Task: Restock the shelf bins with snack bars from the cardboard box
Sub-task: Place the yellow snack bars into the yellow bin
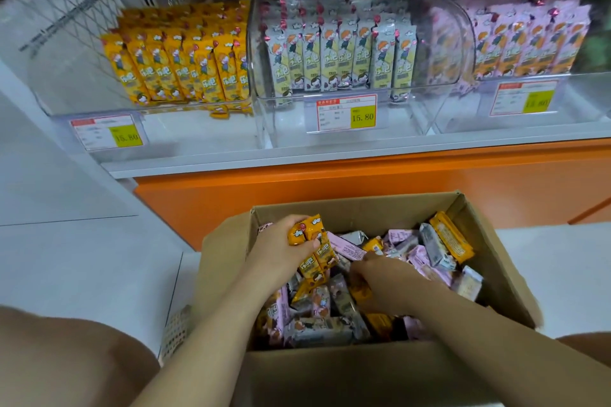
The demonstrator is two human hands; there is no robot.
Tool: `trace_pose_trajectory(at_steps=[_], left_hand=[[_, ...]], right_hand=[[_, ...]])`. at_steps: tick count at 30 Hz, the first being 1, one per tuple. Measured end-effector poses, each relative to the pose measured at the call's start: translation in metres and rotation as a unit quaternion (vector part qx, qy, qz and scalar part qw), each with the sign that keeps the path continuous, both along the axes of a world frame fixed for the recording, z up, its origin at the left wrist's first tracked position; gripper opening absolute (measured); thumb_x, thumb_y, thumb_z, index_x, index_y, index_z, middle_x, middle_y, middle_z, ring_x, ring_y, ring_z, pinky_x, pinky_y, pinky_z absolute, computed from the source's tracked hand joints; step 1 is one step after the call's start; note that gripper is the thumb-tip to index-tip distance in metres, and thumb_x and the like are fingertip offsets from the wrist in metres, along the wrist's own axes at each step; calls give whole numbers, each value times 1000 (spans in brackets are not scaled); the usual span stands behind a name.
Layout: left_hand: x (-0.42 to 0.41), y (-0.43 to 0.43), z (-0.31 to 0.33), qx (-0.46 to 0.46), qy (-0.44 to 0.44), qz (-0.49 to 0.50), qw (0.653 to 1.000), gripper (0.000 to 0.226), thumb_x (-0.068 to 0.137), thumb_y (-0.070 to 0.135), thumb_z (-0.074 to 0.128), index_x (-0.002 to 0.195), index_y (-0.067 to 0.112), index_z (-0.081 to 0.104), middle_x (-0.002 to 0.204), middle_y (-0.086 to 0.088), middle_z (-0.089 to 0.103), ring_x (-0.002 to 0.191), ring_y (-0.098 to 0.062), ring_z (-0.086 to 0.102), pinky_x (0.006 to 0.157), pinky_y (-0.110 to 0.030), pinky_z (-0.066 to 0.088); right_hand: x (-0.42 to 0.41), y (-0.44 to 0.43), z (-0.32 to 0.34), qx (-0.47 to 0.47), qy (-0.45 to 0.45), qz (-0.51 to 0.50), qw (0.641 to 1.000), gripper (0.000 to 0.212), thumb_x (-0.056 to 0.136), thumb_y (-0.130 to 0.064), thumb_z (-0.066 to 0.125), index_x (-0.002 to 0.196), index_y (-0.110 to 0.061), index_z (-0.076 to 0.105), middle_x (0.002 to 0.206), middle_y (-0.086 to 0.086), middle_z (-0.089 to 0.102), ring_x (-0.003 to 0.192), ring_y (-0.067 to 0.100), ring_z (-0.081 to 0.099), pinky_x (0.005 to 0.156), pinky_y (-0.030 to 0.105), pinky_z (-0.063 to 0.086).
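We are clamping left hand [281, 249] round yellow bars [314, 254], bundling them for yellow bin [82, 89]; right hand [386, 277] digging in cardboard box [363, 206] for more, grip hidden.

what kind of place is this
Most likely a shop aisle: clear shelf bins hold rows of snack bars, price tags reading 15.80 sit on their fronts, and a cardboard box of loose stock stands below.

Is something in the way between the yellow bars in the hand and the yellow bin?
Nothing visible. The left hand holds the yellow bars over the cardboard box; only the clear front wall of the yellow bin needs lifting over.
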State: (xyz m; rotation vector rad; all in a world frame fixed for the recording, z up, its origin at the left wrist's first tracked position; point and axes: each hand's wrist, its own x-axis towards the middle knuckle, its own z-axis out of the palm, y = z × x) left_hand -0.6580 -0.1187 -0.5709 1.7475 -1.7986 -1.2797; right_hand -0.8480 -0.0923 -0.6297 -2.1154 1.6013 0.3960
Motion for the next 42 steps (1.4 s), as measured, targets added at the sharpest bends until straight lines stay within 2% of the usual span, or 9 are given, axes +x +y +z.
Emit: trace_pose_trajectory(at_steps=[6,9,12,16,22,28,33,37,42], left_hand=[[1,1,15,-26,14,-9,1000,42,90,29,63,130,27,50,111,10,63,91,-3,59,81,-19,51],[4,1,34,-54,26,-23,998,34,91,32,61,122,38,47,103,20,56,76,10,49,60,1,40],[7,2,50,-60,74,-16,995,35,89,33,63,122,35,51,110,15,62,87,3,58,69,-8,46],[4,1,77,-66,123,-12,990,39,86,31,69,122,32,56,107,12,65,98,-11,63,89,-43,53],[28,-15,129,-116,154,-40,980,17,86,27,68,95,39,59,94,11,68,87,-10,67,81,-38,56],[75,-37,176,-172,193,-9,966,19,88,19,65,102,30,59,92,9,69,71,2,67,55,-16,52],[115,-59,194,-174,234,48,955,18,88,14,65,98,28,61,96,0,70,83,-12,69,68,-30,59],[146,-78,203,-167,254,73,950,21,88,16,65,107,23,60,104,-6,70,92,-22,69,70,-34,59],[182,-111,206,-177,242,112,947,27,89,15,64,114,21,58,107,-8,67,95,-23,66,84,-47,56]], right_hand=[[-3,8,32,-26,-128,-81,988,30,85,-23,62,113,-24,54,103,-2,60,91,18,58,73,27,49],[-19,-1,76,-69,-258,-159,951,36,85,-24,68,119,-27,56,105,-10,59,83,0,55,68,11,44],[-29,-2,114,-91,-353,-203,909,25,83,-23,70,107,-28,63,97,-9,62,76,3,60,65,18,48],[-33,1,150,-94,-421,-222,875,22,80,-17,73,97,-28,64,104,-3,69,107,3,57,92,33,48],[-18,-1,221,-179,-505,-232,812,17,83,-6,67,96,-17,61,100,8,70,83,14,66,70,20,54],[25,-14,265,-303,-521,-202,772,18,81,-12,72,84,-17,54,82,14,65,79,32,63,77,48,51],[84,-43,266,-283,-627,-208,695,23,79,-8,72,76,-18,52,84,5,65,81,19,61,87,47,50],[121,-81,255,-241,-614,-183,729,25,78,-9,74,78,-21,52,93,18,63,84,23,55,88,51,48],[160,-142,255,-201,-475,-71,854,56,76,0,73,120,-20,46,93,1,52,74,15,49,76,35,50]])
